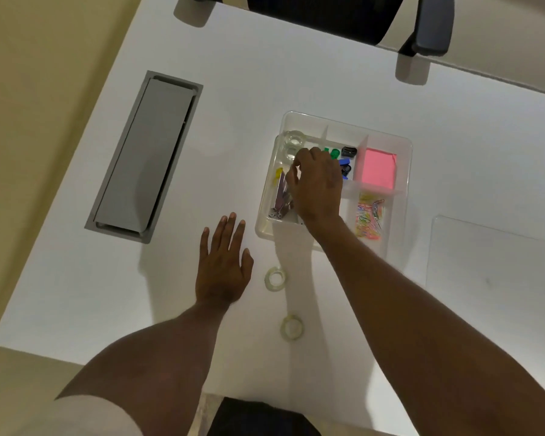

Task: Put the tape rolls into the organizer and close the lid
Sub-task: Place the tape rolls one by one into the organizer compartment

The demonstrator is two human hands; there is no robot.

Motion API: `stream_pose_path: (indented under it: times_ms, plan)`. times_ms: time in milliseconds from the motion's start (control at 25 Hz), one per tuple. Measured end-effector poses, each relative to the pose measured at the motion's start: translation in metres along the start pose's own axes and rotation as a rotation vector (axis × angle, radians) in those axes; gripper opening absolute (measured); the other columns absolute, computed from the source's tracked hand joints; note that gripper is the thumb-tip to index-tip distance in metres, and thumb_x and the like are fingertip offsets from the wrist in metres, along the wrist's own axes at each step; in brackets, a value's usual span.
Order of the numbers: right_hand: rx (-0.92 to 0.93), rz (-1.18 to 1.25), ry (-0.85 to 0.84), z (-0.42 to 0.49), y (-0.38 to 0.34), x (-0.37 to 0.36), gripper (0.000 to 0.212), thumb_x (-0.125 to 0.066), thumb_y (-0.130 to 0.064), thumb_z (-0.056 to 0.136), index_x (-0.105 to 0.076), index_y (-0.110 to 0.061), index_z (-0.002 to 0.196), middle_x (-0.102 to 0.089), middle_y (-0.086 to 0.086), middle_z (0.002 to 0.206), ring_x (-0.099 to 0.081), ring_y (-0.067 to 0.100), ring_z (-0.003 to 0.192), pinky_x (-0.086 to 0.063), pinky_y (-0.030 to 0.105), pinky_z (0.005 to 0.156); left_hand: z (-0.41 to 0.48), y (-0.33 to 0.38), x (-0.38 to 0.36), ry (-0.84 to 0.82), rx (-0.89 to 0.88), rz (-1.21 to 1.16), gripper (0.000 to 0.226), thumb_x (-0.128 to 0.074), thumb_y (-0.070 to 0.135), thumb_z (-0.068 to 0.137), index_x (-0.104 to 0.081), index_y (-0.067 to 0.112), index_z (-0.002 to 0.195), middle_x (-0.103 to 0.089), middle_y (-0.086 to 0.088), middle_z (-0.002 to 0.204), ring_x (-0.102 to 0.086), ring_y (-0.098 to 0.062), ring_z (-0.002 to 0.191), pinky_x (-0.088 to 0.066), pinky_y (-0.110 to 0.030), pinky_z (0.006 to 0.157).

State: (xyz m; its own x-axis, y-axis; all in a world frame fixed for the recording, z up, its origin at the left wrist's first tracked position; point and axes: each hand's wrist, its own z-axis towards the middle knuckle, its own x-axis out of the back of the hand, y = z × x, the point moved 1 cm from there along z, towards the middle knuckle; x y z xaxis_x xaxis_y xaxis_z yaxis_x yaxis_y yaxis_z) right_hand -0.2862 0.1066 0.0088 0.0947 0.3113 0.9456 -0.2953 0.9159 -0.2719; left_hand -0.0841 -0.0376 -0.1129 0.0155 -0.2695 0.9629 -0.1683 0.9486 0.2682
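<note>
The clear plastic organizer (403, 146) sits on the white desk with its top uncovered. Two clear tape rolls lie in its far-left compartment, one at the back (294, 138) and one just in front of it (291, 155). My right hand (318, 184) hovers over the organizer with bent fingers. Its index fingertip is at the nearer roll and its thumb is apart from it. Two more tape rolls (275, 279) (292, 328) lie on the desk in front of the organizer. My left hand (224, 265) rests flat on the desk, fingers spread, left of those rolls.
The transparent lid (491, 265) lies flat on the desk to the right of the organizer. The organizer also holds pink sticky notes (378, 168), coloured paper clips (370, 218), push pins and staples. A grey cable hatch (145, 155) is set into the desk at left. A black chair (343, 14) stands beyond the far edge.
</note>
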Motion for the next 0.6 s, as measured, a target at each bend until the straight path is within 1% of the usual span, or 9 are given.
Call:
stream_pose_path:
  times_ms: [80, 160, 240, 280, 360, 480, 560, 600]
  plan:
    - [0.027, 0.048, 0.02, -0.018, -0.009, 0.004, 0.009, -0.063, -0.022, 0.093, -0.065, -0.012, 0.094, -0.065, 0.005, 0.086, -0.057, 0.024, 0.082, -0.048, 0.038, 0.079, 0.009, -0.001, 0.005, 0.012, 0.018, -0.008, 0.064, -0.031, 0.042, 0.11, -0.025, 0.022, 0.171, -0.019, -0.003, 0.181, -0.015, -0.022, 0.17, -0.014, -0.054, 0.137]
    - [0.03, 0.097, 0.047, -0.036, -0.013, 0.008, 0.011, -0.064, -0.023, 0.092, -0.065, -0.012, 0.095, -0.065, 0.005, 0.086, -0.057, 0.024, 0.081, -0.047, 0.037, 0.077, 0.013, -0.005, 0.006, 0.026, 0.05, -0.017, 0.064, -0.035, 0.041, 0.11, -0.027, 0.021, 0.17, -0.02, -0.003, 0.181, -0.016, -0.022, 0.169, -0.013, -0.054, 0.138]
    - [-0.036, 0.05, 0.095, -0.126, 0.019, 0.034, 0.011, -0.063, -0.022, 0.092, -0.066, -0.012, 0.096, -0.067, 0.005, 0.087, -0.058, 0.024, 0.082, -0.047, 0.037, 0.076, -0.034, 0.03, -0.003, 0.035, -0.068, -0.035, 0.064, -0.038, 0.039, 0.109, -0.028, 0.02, 0.17, -0.021, -0.004, 0.18, -0.016, -0.021, 0.169, -0.012, -0.053, 0.138]
    - [-0.035, 0.081, 0.096, -0.138, 0.021, 0.028, 0.009, -0.063, -0.021, 0.092, -0.066, -0.013, 0.095, -0.067, 0.005, 0.086, -0.059, 0.024, 0.081, -0.047, 0.037, 0.077, -0.035, 0.023, -0.006, 0.024, -0.073, -0.043, 0.064, -0.039, 0.038, 0.109, -0.028, 0.02, 0.17, -0.021, -0.004, 0.18, -0.016, -0.021, 0.169, -0.012, -0.053, 0.138]
    - [-0.043, 0.129, 0.058, -0.165, 0.021, 0.023, 0.005, -0.063, -0.019, 0.091, -0.065, -0.014, 0.092, -0.066, 0.002, 0.085, -0.058, 0.022, 0.081, -0.046, 0.035, 0.077, -0.037, 0.019, -0.006, 0.043, -0.032, 0.0, 0.065, -0.039, 0.039, 0.109, -0.027, 0.021, 0.17, -0.02, -0.003, 0.181, -0.015, -0.021, 0.169, -0.011, -0.052, 0.138]
    - [-0.048, 0.154, 0.029, -0.186, 0.021, 0.015, 0.002, -0.063, -0.02, 0.09, -0.063, -0.018, 0.089, -0.063, -0.001, 0.082, -0.055, 0.019, 0.078, -0.045, 0.035, 0.074, -0.02, 0.012, 0.002, 0.027, -0.015, -0.007, 0.065, -0.038, 0.04, 0.109, -0.026, 0.022, 0.17, -0.019, -0.002, 0.181, -0.015, -0.021, 0.169, -0.011, -0.053, 0.138]
    - [-0.089, 0.19, -0.007, -0.208, 0.023, 0.01, 0.006, -0.064, -0.026, 0.09, -0.062, -0.02, 0.093, -0.064, -0.004, 0.086, -0.054, 0.015, 0.079, -0.046, 0.034, 0.074, -0.014, 0.013, 0.005, 0.025, -0.01, -0.006, 0.065, -0.037, 0.041, 0.109, -0.026, 0.022, 0.17, -0.02, -0.003, 0.181, -0.016, -0.022, 0.169, -0.012, -0.054, 0.138]
    - [-0.101, 0.208, -0.036, -0.225, 0.023, 0.006, 0.012, -0.064, -0.031, 0.09, -0.062, -0.021, 0.097, -0.064, -0.005, 0.09, -0.054, 0.014, 0.082, -0.046, 0.033, 0.075, -0.015, 0.014, 0.006, 0.016, -0.011, -0.013, 0.065, -0.036, 0.041, 0.109, -0.026, 0.021, 0.17, -0.02, -0.003, 0.181, -0.016, -0.022, 0.169, -0.012, -0.054, 0.138]
